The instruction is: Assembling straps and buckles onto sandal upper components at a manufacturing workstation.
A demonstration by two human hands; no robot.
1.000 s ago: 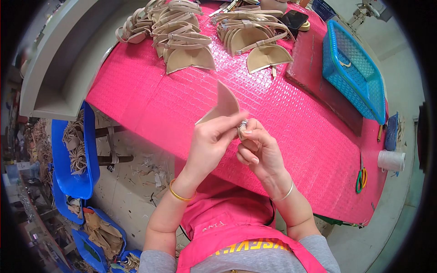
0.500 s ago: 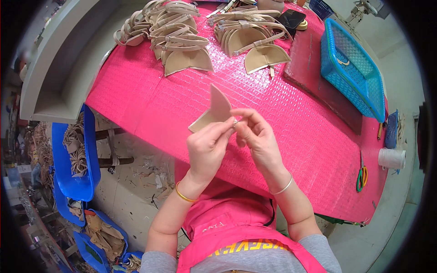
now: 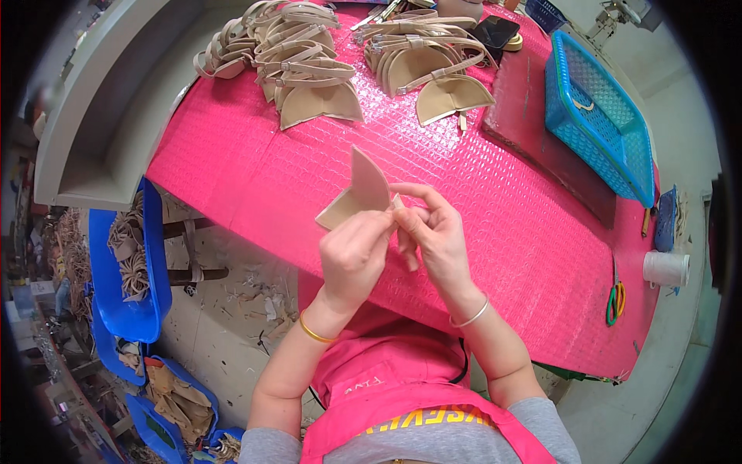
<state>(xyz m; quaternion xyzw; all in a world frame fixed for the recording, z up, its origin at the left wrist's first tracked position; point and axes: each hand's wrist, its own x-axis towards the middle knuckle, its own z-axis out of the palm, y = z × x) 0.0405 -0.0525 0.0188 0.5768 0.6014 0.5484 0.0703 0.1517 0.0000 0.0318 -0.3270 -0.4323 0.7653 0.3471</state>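
A beige shoe upper piece [image 3: 357,197], folded into two curved wings with a pale edge, is held above the pink table. My left hand [image 3: 352,251] is closed on its near end, fingers and thumb pinched together. Touching it, my right hand [image 3: 433,240] pinches a small light tab [image 3: 397,202] at the piece's right end, its index finger reaching over toward the wing. What lies between the fingertips is mostly hidden.
Stacked beige shoe uppers with buckled straps [image 3: 317,104] stand at the back; a single one [image 3: 452,100] lies nearby. On the right are a dark red board [image 3: 541,147], a turquoise basket [image 3: 645,155], scissors [image 3: 615,303] and a thread spool [image 3: 665,269]. Blue bins [image 3: 158,263] stand left.
The held piece and both hands have shifted slightly left. The right fingers have turned a little, and the small light tab now sticks up between the hands.
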